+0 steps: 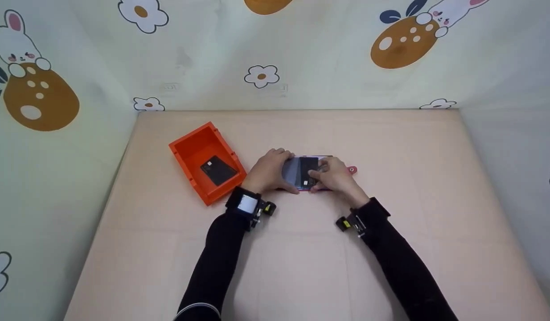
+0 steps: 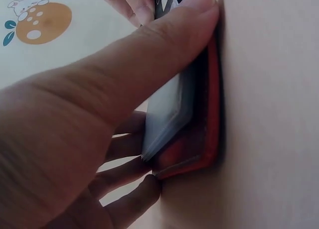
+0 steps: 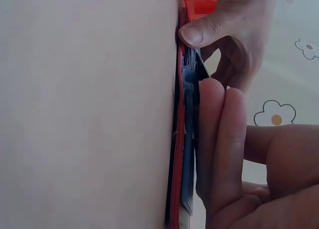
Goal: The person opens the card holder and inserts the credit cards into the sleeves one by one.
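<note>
A card holder with clear plastic sleeves [image 1: 291, 171] lies opened on the table, its red edge [image 2: 213, 109] showing in the left wrist view. My left hand [image 1: 268, 170] grips its left part, thumb along the near edge and fingers at the far edge. Over the sleeves lies a black card [image 1: 307, 167], which my right hand [image 1: 336, 175] pinches at its right side. In the right wrist view, two straight fingers [image 3: 230, 134] lie along the stack of sleeves and hide part of the card. How far the card sits inside a sleeve cannot be told.
An orange box [image 1: 192, 145] stands left of my left hand, turned at an angle. Inside it lies another black card [image 1: 219, 170]. A small red tab [image 1: 353, 170] sticks out beyond my right hand. Behind the table [image 1: 404, 147] hangs a patterned curtain [image 1: 319, 58].
</note>
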Demonstrator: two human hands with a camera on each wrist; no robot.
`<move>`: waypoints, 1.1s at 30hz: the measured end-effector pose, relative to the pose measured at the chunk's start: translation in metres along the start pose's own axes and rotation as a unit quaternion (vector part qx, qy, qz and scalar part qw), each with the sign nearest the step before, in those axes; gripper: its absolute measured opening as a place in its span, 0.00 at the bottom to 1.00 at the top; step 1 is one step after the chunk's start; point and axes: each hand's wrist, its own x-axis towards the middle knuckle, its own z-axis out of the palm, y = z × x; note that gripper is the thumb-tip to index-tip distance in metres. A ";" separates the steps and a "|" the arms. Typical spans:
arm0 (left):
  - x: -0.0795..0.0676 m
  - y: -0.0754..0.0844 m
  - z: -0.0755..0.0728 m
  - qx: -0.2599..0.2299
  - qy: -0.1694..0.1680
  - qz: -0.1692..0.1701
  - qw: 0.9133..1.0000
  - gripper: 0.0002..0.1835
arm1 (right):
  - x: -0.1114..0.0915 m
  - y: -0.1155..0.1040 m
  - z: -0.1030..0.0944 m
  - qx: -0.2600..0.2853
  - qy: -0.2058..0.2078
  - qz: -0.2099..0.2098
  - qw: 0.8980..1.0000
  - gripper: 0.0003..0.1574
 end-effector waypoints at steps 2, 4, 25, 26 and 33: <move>0.000 0.000 0.000 0.002 0.001 0.002 1.000 0.53 | 0.000 -0.001 0.001 -0.018 0.011 -0.002 1.000 0.15; 0.000 0.000 0.000 0.004 0.002 0.005 1.000 0.52 | 0.000 0.000 0.002 -0.040 0.017 -0.010 0.999 0.12; 0.000 0.000 0.000 0.025 0.008 0.014 1.000 0.52 | -0.009 -0.002 0.019 -0.456 -0.002 -0.178 0.872 0.20; 0.000 0.000 0.001 0.025 0.009 0.014 1.000 0.52 | -0.009 -0.002 0.019 -0.460 -0.005 -0.176 0.870 0.20; 0.000 -0.001 0.001 0.021 0.008 0.013 1.000 0.52 | -0.010 -0.003 0.018 -0.471 -0.010 -0.179 0.864 0.22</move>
